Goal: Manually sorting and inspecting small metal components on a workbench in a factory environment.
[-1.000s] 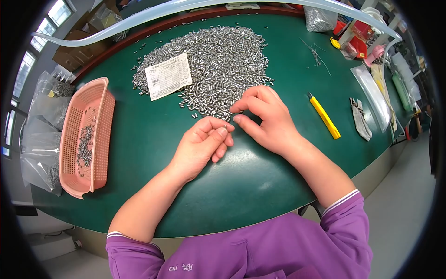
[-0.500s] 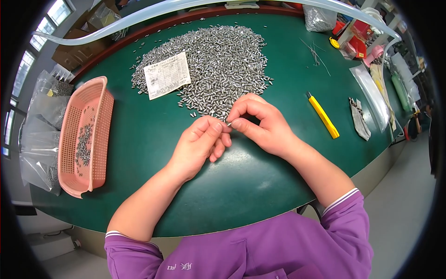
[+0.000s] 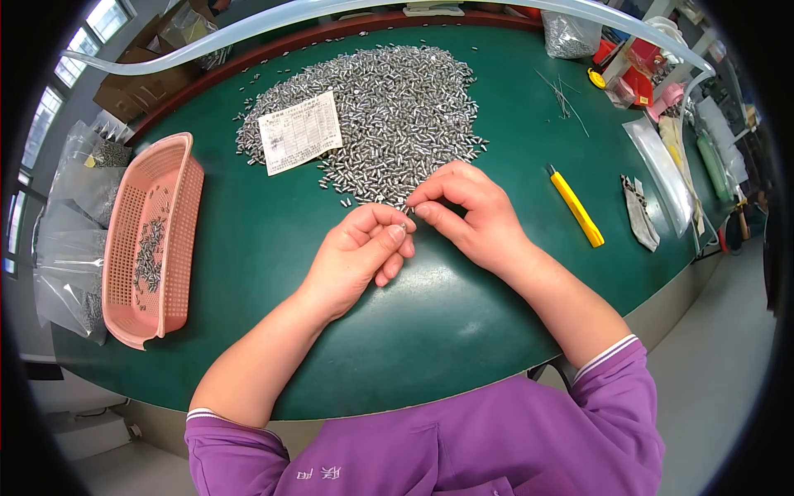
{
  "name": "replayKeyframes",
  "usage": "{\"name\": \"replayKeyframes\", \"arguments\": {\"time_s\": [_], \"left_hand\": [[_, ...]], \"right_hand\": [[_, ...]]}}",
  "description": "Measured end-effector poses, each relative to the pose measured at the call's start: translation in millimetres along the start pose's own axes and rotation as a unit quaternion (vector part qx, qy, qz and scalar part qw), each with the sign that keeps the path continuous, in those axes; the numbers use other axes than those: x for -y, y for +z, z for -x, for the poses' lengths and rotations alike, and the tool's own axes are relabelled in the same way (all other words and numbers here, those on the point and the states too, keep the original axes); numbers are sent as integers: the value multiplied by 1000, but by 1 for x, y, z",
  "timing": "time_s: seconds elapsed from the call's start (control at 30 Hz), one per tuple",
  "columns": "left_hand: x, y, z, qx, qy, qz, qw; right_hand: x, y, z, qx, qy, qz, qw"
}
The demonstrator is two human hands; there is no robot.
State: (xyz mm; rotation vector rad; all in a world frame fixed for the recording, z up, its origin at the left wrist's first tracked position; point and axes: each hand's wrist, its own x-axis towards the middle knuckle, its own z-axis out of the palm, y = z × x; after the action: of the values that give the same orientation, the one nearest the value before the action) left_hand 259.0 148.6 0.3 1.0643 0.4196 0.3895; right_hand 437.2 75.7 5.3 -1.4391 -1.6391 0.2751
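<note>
Here, white rectangular paper slip point(image 3: 300, 132): printed, lying on the left of the heap of small silvery metal cylinders point(image 3: 405, 107).
Left hand point(image 3: 357, 255): pinching one cylinder point(image 3: 403, 226), nearside of the heap.
Right hand point(image 3: 478, 215): fingertips nearly meeting at the heap's edge; grip cannot be told.

Right fingers point(image 3: 437, 188) back at metal pile point(image 3: 397, 107)
</note>
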Motion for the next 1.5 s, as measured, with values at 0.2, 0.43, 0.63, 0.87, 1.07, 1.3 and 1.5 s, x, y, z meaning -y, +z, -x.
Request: {"name": "replayKeyframes", "arguments": {"time_s": [0.2, 0.43, 0.63, 0.87, 1.07, 1.3, 1.5], "left_hand": [[2, 0, 1, -5, 16, -17, 1000], [2, 0, 1, -4, 9, -22, 1000], [3, 1, 0, -13, 17, -43, 999], [2, 2, 2, -14, 10, -60, 998], [1, 1, 2, -6, -4, -57, 998], [3, 2, 2, -8, 4, -54, 998], [5, 3, 3, -1, 15, -89, 996]], "right_hand": [[-1, 0, 1, 25, -29, 139, 990], [-1, -3, 1, 23, -25, 193, 981], [5, -2, -2, -1, -30, 126, 992], [11, -1, 3, 29, 71, -133, 988], [12, -2, 2, 77, 146, -219, 962], [10, 0, 4, 120, 197, -308, 923], [12, 1, 3, 123, 209, -299, 923]]}}
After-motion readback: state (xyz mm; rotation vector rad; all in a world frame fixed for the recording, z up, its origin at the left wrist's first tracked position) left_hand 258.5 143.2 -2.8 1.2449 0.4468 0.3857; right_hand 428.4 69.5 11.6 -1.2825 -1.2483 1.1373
